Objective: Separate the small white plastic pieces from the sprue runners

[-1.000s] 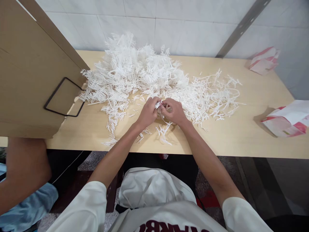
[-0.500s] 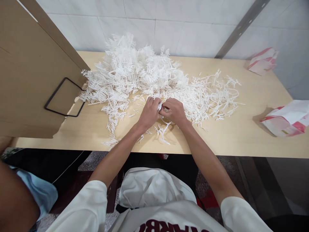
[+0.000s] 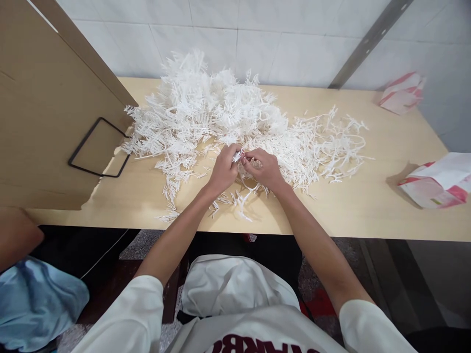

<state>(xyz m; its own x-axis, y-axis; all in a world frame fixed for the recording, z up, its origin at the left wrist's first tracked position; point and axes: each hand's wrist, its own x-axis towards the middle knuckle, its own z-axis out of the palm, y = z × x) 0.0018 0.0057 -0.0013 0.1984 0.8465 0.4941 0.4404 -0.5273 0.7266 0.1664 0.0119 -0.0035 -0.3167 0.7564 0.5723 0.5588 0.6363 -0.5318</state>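
Note:
A large heap of white branched plastic pieces [image 3: 221,108] spreads over the table before me. At its near edge my left hand [image 3: 225,166] is closed around a small bunch of white pieces [image 3: 237,156]. My right hand [image 3: 263,166] pinches close against that bunch, its thumb and forefinger together near the left fingertips. What exactly the right fingers grip is partly hidden; a white strand [image 3: 248,186] curves below the hands. A branched white piece [image 3: 243,203] lies on the table just under them.
A cardboard panel [image 3: 55,113] with a black wire stand [image 3: 98,147] borders the left of the table [image 3: 353,206]. On the right stand two pink-and-white paper packets, a near one [image 3: 437,181] and a far one [image 3: 403,93]. A person's arm [image 3: 18,235] shows at left.
My hands have drawn slightly apart, and my right fingers have loosened from a fist into a pinch. The strand below has shifted left. The neighbouring person's arm has moved.

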